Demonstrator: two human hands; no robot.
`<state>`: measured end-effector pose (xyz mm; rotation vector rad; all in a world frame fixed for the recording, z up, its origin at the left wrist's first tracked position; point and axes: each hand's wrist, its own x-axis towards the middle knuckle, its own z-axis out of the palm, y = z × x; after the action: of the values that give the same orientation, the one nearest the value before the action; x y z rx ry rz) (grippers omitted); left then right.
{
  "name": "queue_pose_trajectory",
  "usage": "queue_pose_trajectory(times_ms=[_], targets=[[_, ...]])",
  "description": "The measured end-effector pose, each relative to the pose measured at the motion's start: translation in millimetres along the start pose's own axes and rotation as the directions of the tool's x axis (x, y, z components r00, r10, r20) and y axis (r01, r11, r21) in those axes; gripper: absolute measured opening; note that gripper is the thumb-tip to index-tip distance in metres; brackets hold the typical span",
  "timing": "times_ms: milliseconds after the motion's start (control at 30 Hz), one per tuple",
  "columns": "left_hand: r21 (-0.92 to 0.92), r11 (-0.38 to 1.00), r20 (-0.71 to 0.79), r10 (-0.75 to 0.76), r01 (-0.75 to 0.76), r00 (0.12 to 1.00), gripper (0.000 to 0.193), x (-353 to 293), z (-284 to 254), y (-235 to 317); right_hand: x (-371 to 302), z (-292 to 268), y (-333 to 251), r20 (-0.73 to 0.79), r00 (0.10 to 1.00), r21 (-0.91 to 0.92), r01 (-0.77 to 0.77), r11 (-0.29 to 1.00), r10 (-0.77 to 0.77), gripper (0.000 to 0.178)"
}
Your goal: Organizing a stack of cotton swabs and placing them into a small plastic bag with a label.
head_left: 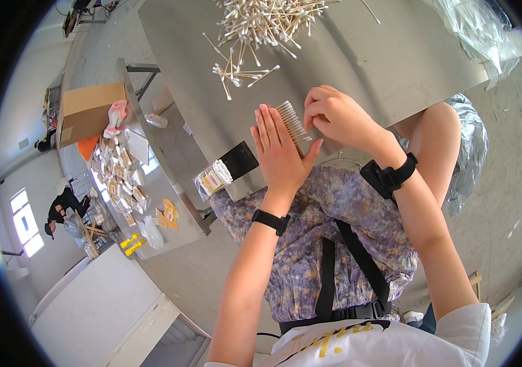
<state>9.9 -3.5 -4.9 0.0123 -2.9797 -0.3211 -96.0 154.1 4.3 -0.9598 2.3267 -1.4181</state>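
Note:
My left hand [278,153] lies flat, fingers stretched out, over a neat row of cotton swabs [294,122] on the metal table [395,67]. White tips of the row stick out along the right side of that hand. Just right of the row is my right hand [339,117], with its fingers curled together; whatever is in them, if anything, is hidden. A large loose pile of cotton swabs [267,24] spreads at the table's far side. Several stray swabs [236,74] lie nearer. Left of my left hand, a clear pack of cotton swabs [214,178] rests beside a black rectangular pad [239,160].
On a second table [178,229] to the left are many small packs [117,171], a cardboard box [92,110] and yellow rolls [131,244]. Clear plastic sheeting [475,37] hangs at the far right corner. A person in dark clothes [68,205] is at the far left.

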Motion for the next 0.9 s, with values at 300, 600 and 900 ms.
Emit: queue_pose_trajectory(times_ms=[300, 600, 900], targets=[[0.027, 1.000, -0.001, 0.005, -0.005, 1.000, 0.104, -0.5, 0.7, -1.0, 0.8, -0.7, -2.1, 0.058, 0.998, -0.078, 0.036, 0.996, -0.031, 0.015], [0.023, 1.000, 0.008, -0.001, 0.001, 1.000, 0.104, -0.4, 0.3, -0.2, 1.0, 4.3, -0.6, -0.042, 0.999, -0.038, 0.027, 0.999, -0.028, 0.014], [0.030, 1.000, 0.004, 0.002, -0.002, 1.000, 0.103, 0.7, 0.3, -0.9, 3.3, 5.2, -0.1, -0.053, 0.998, -0.044, 0.017, 0.999, -0.019, 0.013]])
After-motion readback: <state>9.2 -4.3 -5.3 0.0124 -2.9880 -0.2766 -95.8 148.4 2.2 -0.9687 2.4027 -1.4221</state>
